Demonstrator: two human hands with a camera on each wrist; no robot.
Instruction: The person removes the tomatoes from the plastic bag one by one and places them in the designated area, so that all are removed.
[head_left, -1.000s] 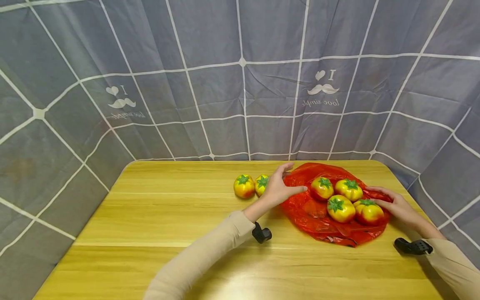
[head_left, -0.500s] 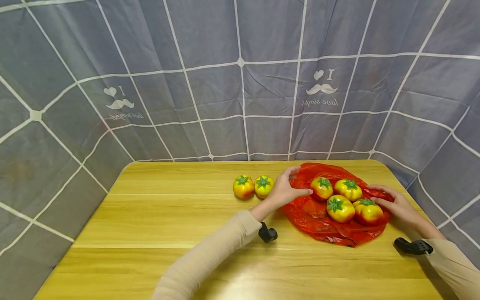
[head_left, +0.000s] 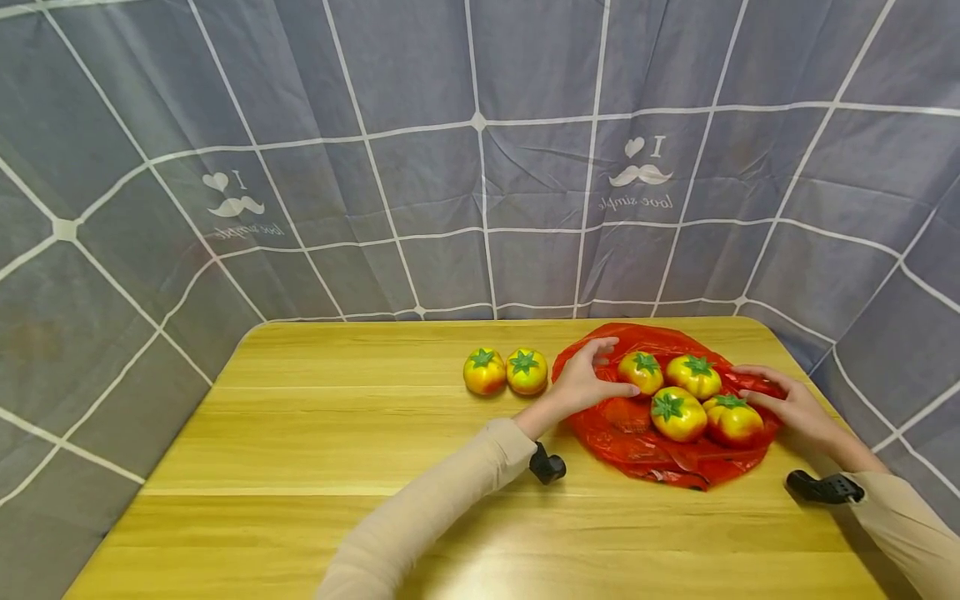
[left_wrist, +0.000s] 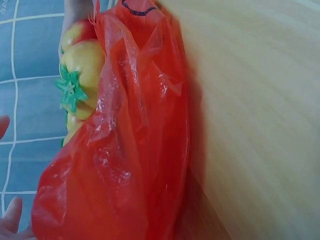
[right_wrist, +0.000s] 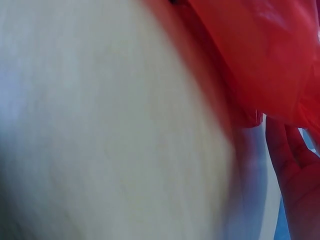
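A red plastic bag (head_left: 630, 454) lies spread on the table, with several yellow-and-red tomatoes with green leafy tops grouped on it, among them a front tomato (head_left: 678, 415). My left hand (head_left: 585, 385) is over the bag's left part, thumb and fingers spread apart, the thumb tip at the leftmost tomato (head_left: 642, 372). Whether it touches is hard to tell. At the bag's right edge my right hand (head_left: 798, 408) rests against the red plastic, fingers extended beside the right tomato (head_left: 738, 421). In the right wrist view the bag (right_wrist: 265, 60) partly covers its fingers.
Two more tomatoes stand side by side left of the bag, an outer tomato (head_left: 484, 372) and an inner tomato (head_left: 527, 372). The wooden table (head_left: 300, 450) ends at a grey curtain (head_left: 420, 192) with white lines behind and at both sides.
My left hand has moved right over the bag, to the leftmost tomato, uncovering the inner of the two tomatoes outside. The right hand stays almost still at the bag's right edge.
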